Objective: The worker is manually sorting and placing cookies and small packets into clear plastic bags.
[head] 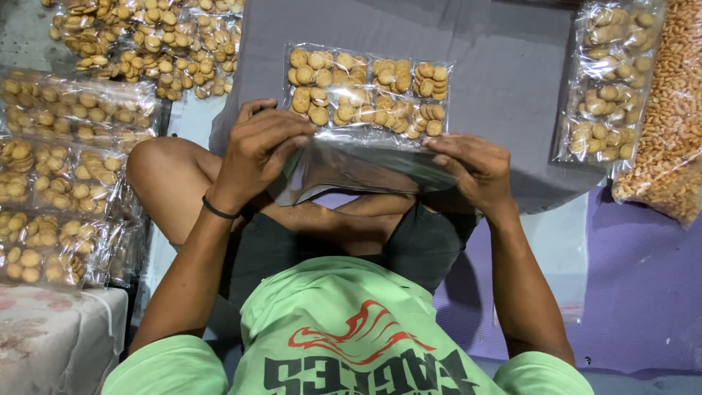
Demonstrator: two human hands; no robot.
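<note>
Held thing: a clear plastic packet divided into small pouches of round golden-brown biscuits (365,91), upper centre of the frame, its filled part standing above both hands and its empty clear lower flap (365,164) hanging between them.

Left hand: the left hand (256,150), left of centre, fingers curled and pinching the packet's lower left edge, thumb side against the plastic; a thin black band (219,210) circles its wrist.

Right hand: the right hand (475,168), right of centre, fingers bent over the packet's lower right edge and gripping it; the fingertips lie on the clear flap.

Position of packet to hands: it spans the gap from one hand to the other, biscuits just above the knuckles, flap sagging below them.

Surface behind: a grey cloth-covered surface (512,73) fills the upper middle, directly behind the packet.

Left side: stacked clear packets of the same biscuits (58,168) run down the left edge, with a loose heap of more packets (153,44) at upper left.

Right side: another clear strip of biscuit pouches (607,80) lies at upper right, just beside a large clear bag of small orange-brown snacks (673,110) on the far right edge.

Below: a purple mat (629,278) at lower right; the person's bare knee (164,172) at left, dark shorts (424,245) in the middle, and a light green printed shirt (344,336) at bottom centre.
</note>
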